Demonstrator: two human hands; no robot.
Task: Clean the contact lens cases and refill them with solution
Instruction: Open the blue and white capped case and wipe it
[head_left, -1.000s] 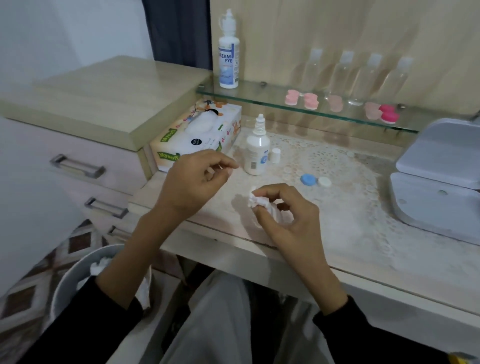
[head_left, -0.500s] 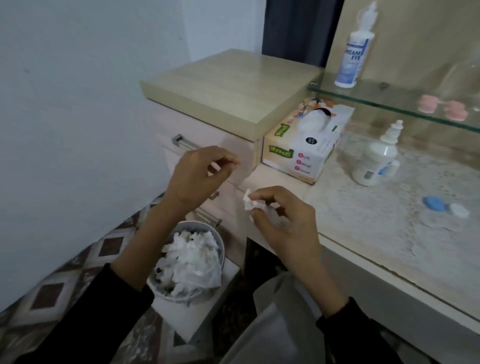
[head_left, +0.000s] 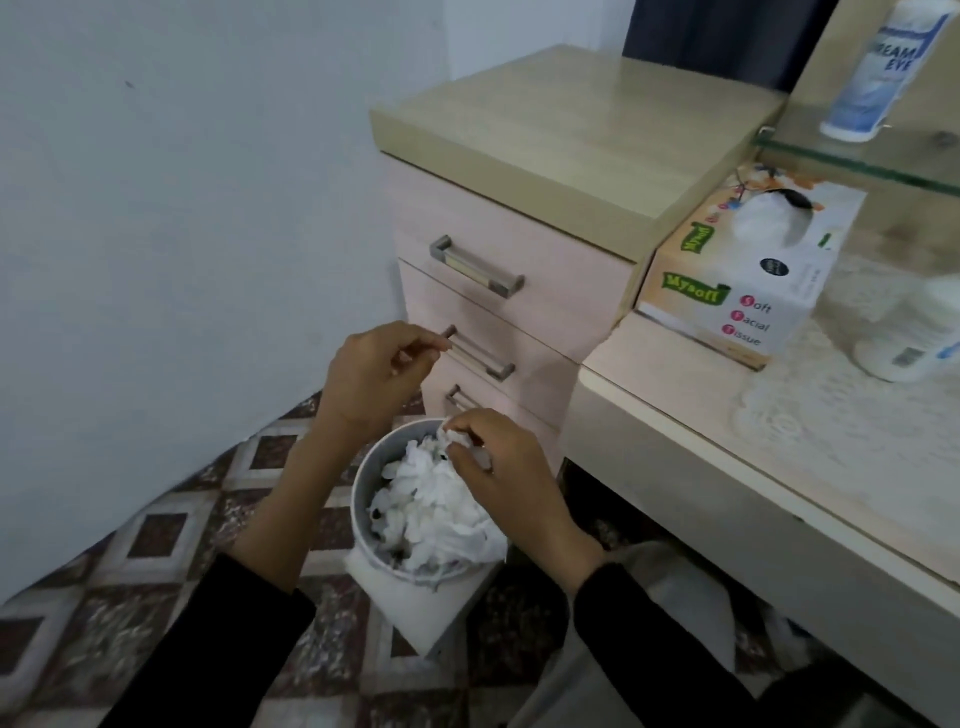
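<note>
My right hand (head_left: 498, 467) pinches a crumpled white tissue (head_left: 454, 436) just above the grey waste bin (head_left: 362, 483), which is heaped with used tissues. My left hand (head_left: 374, 369) hovers higher, in front of the drawers, thumb and fingers curled round a small pale item that they mostly hide. A white solution bottle (head_left: 914, 338) stands blurred at the right edge of the desk (head_left: 779, 441). A taller blue-and-white bottle (head_left: 878, 67) stands on the glass shelf (head_left: 857, 161). No lens cases or caps are in view.
A tissue box (head_left: 748, 280) sits on the desk's left end, against a pink drawer unit (head_left: 519, 260) with metal handles. The bin stands on a white block on the tiled floor, close under the desk edge. A pale wall runs along the left.
The view has swung left and down from the desk to the bin. My right hand carried the tissue off the desk and down over the bin; my left hand moved along with it.
</note>
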